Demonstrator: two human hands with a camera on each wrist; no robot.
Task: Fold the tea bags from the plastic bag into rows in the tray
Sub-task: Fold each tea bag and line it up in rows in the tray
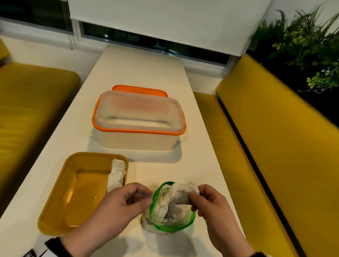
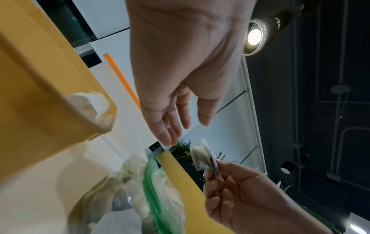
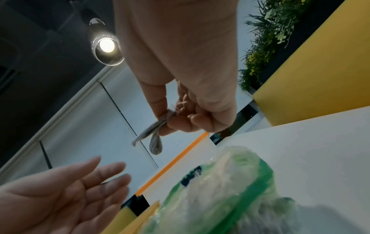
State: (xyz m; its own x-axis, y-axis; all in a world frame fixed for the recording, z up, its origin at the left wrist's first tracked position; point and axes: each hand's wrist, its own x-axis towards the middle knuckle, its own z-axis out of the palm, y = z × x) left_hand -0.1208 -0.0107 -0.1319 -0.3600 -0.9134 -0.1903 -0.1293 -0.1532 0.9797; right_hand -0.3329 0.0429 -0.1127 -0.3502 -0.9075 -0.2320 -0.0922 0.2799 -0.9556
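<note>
A yellow tray [image 1: 57, 204] lies at the front left of the white table, with folded white tea bags [image 1: 116, 174] lined along its right wall. Right of it sits a clear plastic bag [image 1: 171, 217] with a green zip rim, its mouth open and several tea bags inside. My right hand [image 1: 195, 193] pinches one tea bag [image 1: 182, 193] just above the bag's mouth; in the right wrist view that tea bag [image 3: 154, 139] hangs from thumb and fingers. My left hand [image 1: 146, 196] hovers at the bag's left edge, fingers relaxed, holding nothing; its open palm [image 3: 60, 194] faces the tea bag.
A clear box with an orange rim [image 1: 138, 130] stands mid-table beyond the tray, its orange lid [image 1: 140, 90] behind it. Yellow benches [image 1: 21, 114] [image 1: 286, 150] flank the table. Green plants [image 1: 321, 49] rise at the back right.
</note>
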